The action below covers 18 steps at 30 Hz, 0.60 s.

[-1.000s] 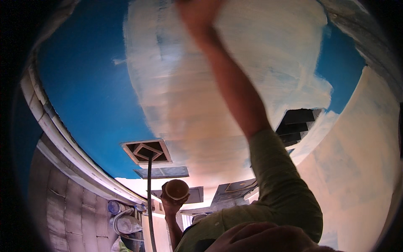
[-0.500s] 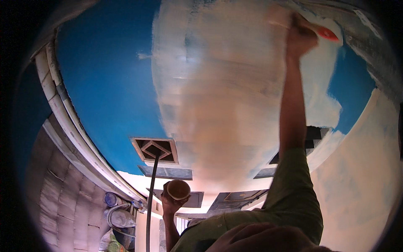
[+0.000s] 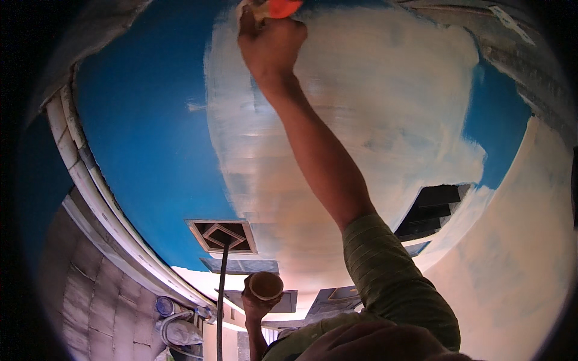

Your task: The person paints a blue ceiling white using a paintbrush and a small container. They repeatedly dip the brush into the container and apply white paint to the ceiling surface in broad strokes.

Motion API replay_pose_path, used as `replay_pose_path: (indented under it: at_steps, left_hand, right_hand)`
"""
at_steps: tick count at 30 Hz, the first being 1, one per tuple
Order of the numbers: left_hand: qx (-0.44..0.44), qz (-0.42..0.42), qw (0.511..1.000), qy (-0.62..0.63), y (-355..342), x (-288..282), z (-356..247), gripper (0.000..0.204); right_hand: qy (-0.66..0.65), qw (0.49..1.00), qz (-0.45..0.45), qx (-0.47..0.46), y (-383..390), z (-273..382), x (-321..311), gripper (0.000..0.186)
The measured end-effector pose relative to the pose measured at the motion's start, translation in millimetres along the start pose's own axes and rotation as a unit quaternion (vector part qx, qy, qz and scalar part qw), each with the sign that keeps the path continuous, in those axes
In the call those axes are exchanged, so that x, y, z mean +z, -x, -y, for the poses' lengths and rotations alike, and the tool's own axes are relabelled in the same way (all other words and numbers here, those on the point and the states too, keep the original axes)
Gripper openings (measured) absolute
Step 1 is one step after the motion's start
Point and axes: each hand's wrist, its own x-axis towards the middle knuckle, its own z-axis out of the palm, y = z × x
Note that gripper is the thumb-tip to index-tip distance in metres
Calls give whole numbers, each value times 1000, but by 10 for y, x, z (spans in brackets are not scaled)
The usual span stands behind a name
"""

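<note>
My right hand is raised high against the wall, its fingers closed around a paintbrush with an orange-red handle; part of the brush runs up toward the top edge of view. Beneath it lies a broad patch of pale cream paint over a blue wall. Lower down and nearer my body, my left hand grips a round paint pot. The pot's contents look brownish, though shadow makes them hard to read.
A dark pole stands left of the pot, its top by a square lattice vent. At right is a dark slatted opening. Pale pipes curve down the left. A bucket and a sack sit at lower left.
My right hand has swept the paintbrush from the upper right across to the upper left of the pale patch. My left hand and the pot have shifted slightly right and down in view.
</note>
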Motion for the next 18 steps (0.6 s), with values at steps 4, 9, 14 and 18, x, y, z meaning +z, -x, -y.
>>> replay_pose_path:
  at_steps: [4,9,14,18]
  left_hand:
    - [-5,-8,1000,-18,112,-28,85,74]
    - [-31,29,999,-27,44,-91,16,75]
    - [-18,61,997,-43,-194,-47,-163,74]
    - [45,50,997,-37,-321,14,-266,78]
  right_hand:
    - [-6,1000,-24,19,38,-393,-512,10]
    - [182,982,-35,-46,-15,-434,-1857,21]
    - [124,986,-12,112,291,-206,-2555,27]
    - [23,947,-62,315,755,334,-2700,31]
